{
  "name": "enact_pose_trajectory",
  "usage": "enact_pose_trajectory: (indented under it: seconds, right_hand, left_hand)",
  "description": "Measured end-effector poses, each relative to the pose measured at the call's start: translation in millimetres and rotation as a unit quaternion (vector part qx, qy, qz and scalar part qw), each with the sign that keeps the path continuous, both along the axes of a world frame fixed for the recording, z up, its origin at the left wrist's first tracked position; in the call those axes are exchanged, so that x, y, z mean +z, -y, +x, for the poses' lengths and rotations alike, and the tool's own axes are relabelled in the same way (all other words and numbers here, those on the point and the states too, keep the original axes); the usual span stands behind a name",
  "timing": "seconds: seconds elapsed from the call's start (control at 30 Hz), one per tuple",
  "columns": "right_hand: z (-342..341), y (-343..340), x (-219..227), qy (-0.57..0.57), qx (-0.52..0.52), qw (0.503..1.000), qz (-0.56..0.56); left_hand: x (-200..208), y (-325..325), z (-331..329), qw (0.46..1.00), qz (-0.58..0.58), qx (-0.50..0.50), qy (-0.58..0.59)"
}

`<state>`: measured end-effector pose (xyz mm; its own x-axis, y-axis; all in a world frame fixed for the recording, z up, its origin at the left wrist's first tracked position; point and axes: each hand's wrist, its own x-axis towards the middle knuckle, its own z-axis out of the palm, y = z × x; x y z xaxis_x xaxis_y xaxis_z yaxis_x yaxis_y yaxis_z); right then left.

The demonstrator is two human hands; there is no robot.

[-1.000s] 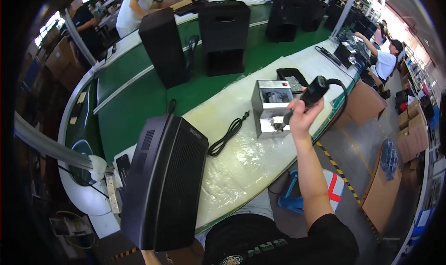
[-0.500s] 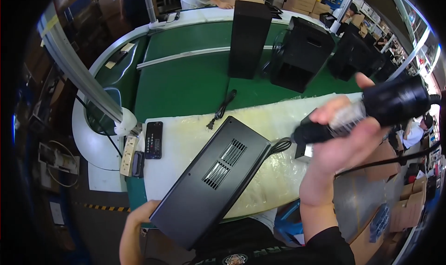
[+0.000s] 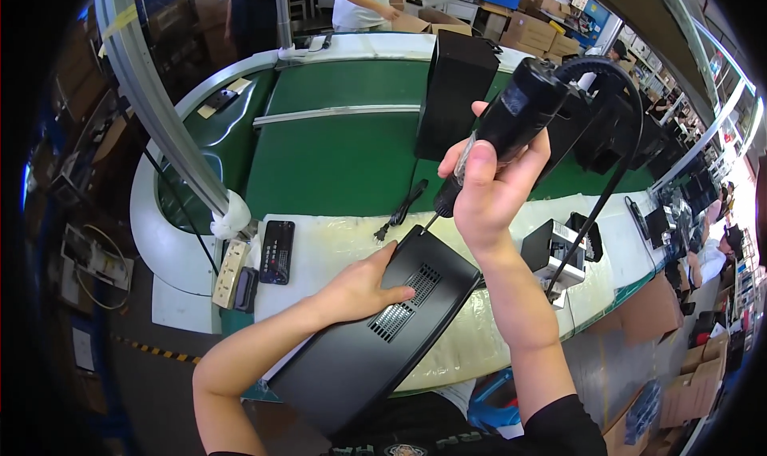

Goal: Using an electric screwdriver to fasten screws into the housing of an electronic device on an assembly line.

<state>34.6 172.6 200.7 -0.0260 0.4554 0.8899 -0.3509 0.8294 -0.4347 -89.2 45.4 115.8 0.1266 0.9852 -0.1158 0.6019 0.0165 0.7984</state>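
A long black box housing [image 3: 327, 376] with two vent grilles lies slantwise at the table's front edge, its near end by my body. My left hand [image 3: 359, 286] grips its left edge, thumb on the grilles and the other fingers along the edge, partly hidden. My right hand [image 3: 495, 192] is wrapped round a black electric screwdriver [image 3: 523, 104], held tilted with its cable trailing from the top. The thin bit points down at the housing's far corner and appears to meet it; the exact contact is too small to tell.
A coiled black power cord [image 3: 406, 208] lies beyond the housing. To the left are a black remote control [image 3: 277, 252] and a power strip [image 3: 231, 274]. A silver-black device [image 3: 551, 252] sits right. Tall black cabinets [image 3: 454, 96] stand on the green surface [image 3: 335, 164]. Another person [image 3: 363, 4] works behind.
My right hand has brought the screwdriver leftward and turned it bit-down to the housing's far corner. My left hand has moved from the near end up onto the grilles and left edge.
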Motion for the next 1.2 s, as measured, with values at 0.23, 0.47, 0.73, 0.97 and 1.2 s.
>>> enact_pose_trajectory:
  seconds: [0.23,0.47,0.73,0.97,1.2]
  right_hand:
    - [-9,-9,-25,0.034,0.047,0.998,-0.015]
    - [-5,-9,-30,0.1,0.057,0.993,-0.032]
    - [-9,-6,-28,0.104,0.027,0.994,-0.023]
    - [110,18,-8,-0.022,-0.066,0.997,0.015]
    - [291,9,-111,0.017,-0.418,0.907,-0.044]
  left_hand:
    - [-8,-5,-4,0.999,0.035,0.014,0.017]
    - [-2,-5,2,1.0,0.013,-0.009,-0.009]
    - [-4,3,7,0.998,0.047,0.012,0.031]
    - [21,68,1,0.989,0.007,0.096,-0.116]
    - [15,88,2,0.989,-0.072,0.119,0.059]
